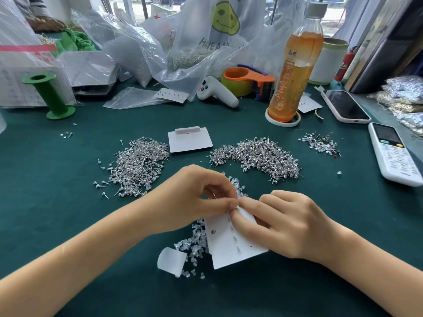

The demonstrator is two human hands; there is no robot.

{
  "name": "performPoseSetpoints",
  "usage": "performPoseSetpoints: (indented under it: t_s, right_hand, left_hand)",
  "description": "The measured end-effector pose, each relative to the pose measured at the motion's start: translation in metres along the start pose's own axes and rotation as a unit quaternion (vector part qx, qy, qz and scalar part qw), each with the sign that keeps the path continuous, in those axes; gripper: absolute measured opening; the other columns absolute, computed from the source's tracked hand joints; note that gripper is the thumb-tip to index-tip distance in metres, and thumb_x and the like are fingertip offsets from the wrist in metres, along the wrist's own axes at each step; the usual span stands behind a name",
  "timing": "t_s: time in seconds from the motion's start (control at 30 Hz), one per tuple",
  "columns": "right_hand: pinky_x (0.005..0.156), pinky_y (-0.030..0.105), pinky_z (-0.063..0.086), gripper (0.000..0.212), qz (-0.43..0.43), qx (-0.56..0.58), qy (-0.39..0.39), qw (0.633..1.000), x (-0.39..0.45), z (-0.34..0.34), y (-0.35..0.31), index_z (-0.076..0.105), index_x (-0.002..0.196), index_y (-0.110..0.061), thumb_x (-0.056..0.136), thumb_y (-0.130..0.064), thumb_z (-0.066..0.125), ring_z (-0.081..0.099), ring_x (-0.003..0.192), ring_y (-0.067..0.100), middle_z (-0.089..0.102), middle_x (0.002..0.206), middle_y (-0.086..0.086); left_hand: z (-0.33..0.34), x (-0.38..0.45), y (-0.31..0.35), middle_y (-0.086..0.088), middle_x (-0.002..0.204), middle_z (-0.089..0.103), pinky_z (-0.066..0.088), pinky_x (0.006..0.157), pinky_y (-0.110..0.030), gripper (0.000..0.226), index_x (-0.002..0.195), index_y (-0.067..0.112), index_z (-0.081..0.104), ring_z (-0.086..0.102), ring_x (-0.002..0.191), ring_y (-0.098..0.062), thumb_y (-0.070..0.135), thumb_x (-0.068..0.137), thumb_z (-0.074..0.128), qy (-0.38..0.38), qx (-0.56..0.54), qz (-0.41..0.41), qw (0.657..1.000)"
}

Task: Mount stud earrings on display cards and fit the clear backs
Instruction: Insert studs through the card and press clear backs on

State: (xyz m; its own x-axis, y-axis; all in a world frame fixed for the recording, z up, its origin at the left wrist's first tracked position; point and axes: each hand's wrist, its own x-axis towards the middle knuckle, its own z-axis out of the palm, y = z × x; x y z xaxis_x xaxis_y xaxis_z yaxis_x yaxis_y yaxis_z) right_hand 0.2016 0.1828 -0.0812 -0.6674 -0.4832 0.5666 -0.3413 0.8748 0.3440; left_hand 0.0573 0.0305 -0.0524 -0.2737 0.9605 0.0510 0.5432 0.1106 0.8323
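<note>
While the right hand (281, 223) pinches the white card (231, 250) above the clear backs (194, 243), the left hand (206, 195) pinches at its top edge, perhaps on a stud; fingertips meet.

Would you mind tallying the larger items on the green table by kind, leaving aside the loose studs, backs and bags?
White display cards: 2, one in the hands, one lying flat
Phones: 1
Remote controls: 1
Drink bottles: 1
Tape dispensers: 1
Green spools: 1
White handheld controllers: 1
Total: 8
</note>
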Motion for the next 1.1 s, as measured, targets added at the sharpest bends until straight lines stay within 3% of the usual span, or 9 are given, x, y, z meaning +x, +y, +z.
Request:
performPoseSetpoints:
  t_s: [0.53,0.63,0.7,0.77,0.83,0.87,0.9,0.97,1.1]
  right_hand:
    - [0.04,0.028,0.04,0.015,-0.005,-0.007,0.022,1.0,0.001,-0.001,0.0,0.075,0.085,-0.009,0.074,0.0,0.072,0.046,0.046,0.021,0.069,0.075,0.011]
    - [0.041,0.028,0.042,0.014,0.018,0.009,0.035,0.999,0.001,0.0,0.002,0.075,0.085,-0.007,0.076,0.003,0.07,0.049,0.048,0.022,0.071,0.081,0.011]
    - [0.048,0.027,0.049,0.018,0.081,0.093,0.053,0.991,0.003,0.001,0.003,0.075,0.086,-0.008,0.078,0.007,0.068,0.059,0.054,0.022,0.073,0.086,0.008]
    - [0.05,0.017,0.045,0.028,0.246,0.231,0.1,0.936,0.01,-0.002,0.002,0.073,0.087,-0.026,0.078,0.001,0.073,0.057,0.052,0.009,0.07,0.073,-0.008]
    - [0.042,0.008,0.032,0.022,0.447,0.37,0.14,0.802,0.016,-0.004,0.001,0.067,0.075,-0.032,0.081,-0.012,0.075,0.045,0.04,0.005,0.062,0.055,-0.013]
    - [0.039,0.008,0.03,0.017,0.509,0.43,0.141,0.732,0.018,-0.004,0.002,0.065,0.073,-0.027,0.081,-0.014,0.074,0.042,0.035,0.003,0.061,0.05,-0.012]
    - [0.038,0.01,0.031,0.011,0.539,0.476,0.136,0.681,0.02,-0.005,0.002,0.066,0.076,-0.021,0.081,-0.014,0.073,0.045,0.034,0.002,0.062,0.05,-0.01]
    - [0.037,0.017,0.037,0.005,0.559,0.531,0.132,0.623,0.023,-0.005,0.002,0.067,0.083,-0.014,0.081,-0.01,0.07,0.059,0.043,0.011,0.071,0.063,-0.003]
    - [0.046,0.022,0.051,0.011,0.568,0.594,0.129,0.555,0.031,-0.003,-0.005,0.069,0.092,-0.01,0.084,-0.003,0.066,0.067,0.06,0.012,0.075,0.08,0.004]
  left_hand:
    - [-0.001,0.001,0.005,0.009,0.077,0.071,0.052,0.074,-0.037,0.004,0.082,0.019,0.073,0.063,0.073,-0.009,0.015,0.082,0.073,0.009,0.033,0.007,0.999]
    - [-0.001,0.0,0.005,0.006,0.077,0.071,0.052,0.071,-0.04,0.0,0.083,0.019,0.073,0.064,0.072,-0.014,0.019,0.083,0.073,0.019,0.031,0.013,0.999]
    - [-0.001,0.002,0.006,-0.001,0.077,0.071,0.052,0.069,-0.048,0.012,0.084,0.022,0.073,0.064,0.073,-0.025,0.033,0.084,0.069,0.067,0.007,0.011,0.998]
    - [-0.004,0.005,0.006,-0.015,0.083,0.069,0.048,0.068,-0.055,0.026,0.086,0.029,0.071,0.061,0.074,-0.037,0.051,0.087,0.057,0.164,-0.027,0.003,0.986]
    - [-0.007,0.007,0.005,-0.007,0.092,0.07,0.048,0.076,-0.05,0.022,0.095,0.036,0.067,0.063,0.082,-0.031,0.048,0.09,0.049,0.254,-0.027,0.008,0.967]
    - [-0.006,0.006,0.004,0.003,0.101,0.069,0.05,0.084,-0.041,0.023,0.105,0.036,0.063,0.064,0.089,-0.019,0.045,0.089,0.05,0.272,0.002,0.019,0.962]
    - [-0.004,0.005,0.006,0.01,0.113,0.064,0.048,0.09,-0.027,0.033,0.117,0.032,0.059,0.06,0.1,-0.005,0.046,0.088,0.054,0.265,0.055,0.037,0.962]
    - [0.005,0.003,0.006,0.015,0.128,0.051,0.034,0.098,-0.007,0.063,0.135,0.023,0.047,0.045,0.117,0.005,0.051,0.081,0.064,0.222,0.158,0.069,0.96]
    - [0.017,0.004,0.006,0.013,0.127,0.043,0.03,0.099,-0.006,0.082,0.142,0.014,0.04,0.041,0.119,-0.003,0.048,0.073,0.07,0.218,0.201,0.081,0.952]
